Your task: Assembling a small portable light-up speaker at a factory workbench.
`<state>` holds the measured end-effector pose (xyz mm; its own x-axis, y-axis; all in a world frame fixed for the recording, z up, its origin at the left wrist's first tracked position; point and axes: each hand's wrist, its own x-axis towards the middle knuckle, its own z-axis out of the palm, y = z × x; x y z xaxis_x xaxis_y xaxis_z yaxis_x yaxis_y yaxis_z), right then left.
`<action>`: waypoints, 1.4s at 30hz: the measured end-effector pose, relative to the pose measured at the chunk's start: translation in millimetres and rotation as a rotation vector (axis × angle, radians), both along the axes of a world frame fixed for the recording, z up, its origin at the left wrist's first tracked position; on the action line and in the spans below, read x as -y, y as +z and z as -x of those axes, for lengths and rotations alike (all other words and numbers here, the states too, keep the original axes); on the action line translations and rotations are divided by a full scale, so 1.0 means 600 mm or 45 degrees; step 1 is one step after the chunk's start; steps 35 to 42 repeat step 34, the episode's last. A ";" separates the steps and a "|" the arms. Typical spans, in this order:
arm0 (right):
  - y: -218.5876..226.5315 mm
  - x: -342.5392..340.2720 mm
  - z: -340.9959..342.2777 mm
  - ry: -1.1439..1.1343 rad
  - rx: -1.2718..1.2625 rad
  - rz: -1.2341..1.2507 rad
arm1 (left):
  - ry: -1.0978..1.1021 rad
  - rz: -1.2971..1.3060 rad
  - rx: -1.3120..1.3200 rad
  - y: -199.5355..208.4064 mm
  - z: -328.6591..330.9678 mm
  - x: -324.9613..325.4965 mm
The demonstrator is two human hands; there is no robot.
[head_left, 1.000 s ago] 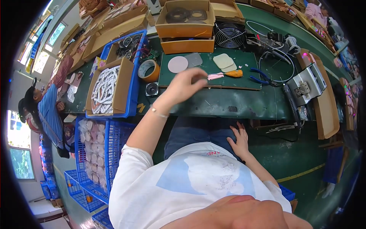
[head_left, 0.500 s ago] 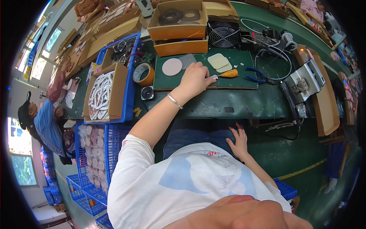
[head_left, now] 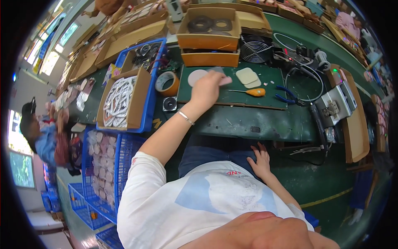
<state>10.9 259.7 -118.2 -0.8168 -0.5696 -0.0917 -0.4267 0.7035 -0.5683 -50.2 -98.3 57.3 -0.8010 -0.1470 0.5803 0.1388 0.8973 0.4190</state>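
On green mat, left hand reaches out, fingers curled round small pinkish piece — grip loose, just beside pale round disc. Right hand lies flat, fingers spread, on lap below bench edge. Orange-handled screwdriver near, to right; tape roll and small black speaker to left — blue crate beyond

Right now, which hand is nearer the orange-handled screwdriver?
Left. The left hand is on the green mat just left of the orange-handled screwdriver, holding a small pink piece. The right hand rests on the lap, below the bench edge.
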 end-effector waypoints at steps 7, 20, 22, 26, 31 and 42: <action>0.305 0.057 0.107 0.951 0.643 -0.151 | -0.352 -1.874 0.616 0.048 0.065 0.001; 0.340 0.233 0.409 0.117 -0.410 -0.139 | -0.946 -2.607 0.468 -0.006 0.124 0.014; 0.342 0.253 0.428 0.184 -0.190 -0.120 | -1.097 -2.642 0.388 -0.026 0.124 0.028; 0.344 0.256 0.444 0.134 -0.077 -0.126 | -0.820 -2.454 0.411 0.000 0.119 0.006; 0.329 0.251 0.422 0.019 0.013 0.071 | -0.725 -2.467 0.388 0.011 0.108 -0.008; 0.310 0.234 0.427 0.059 -0.023 0.347 | -0.729 -2.333 0.437 0.012 0.102 -0.023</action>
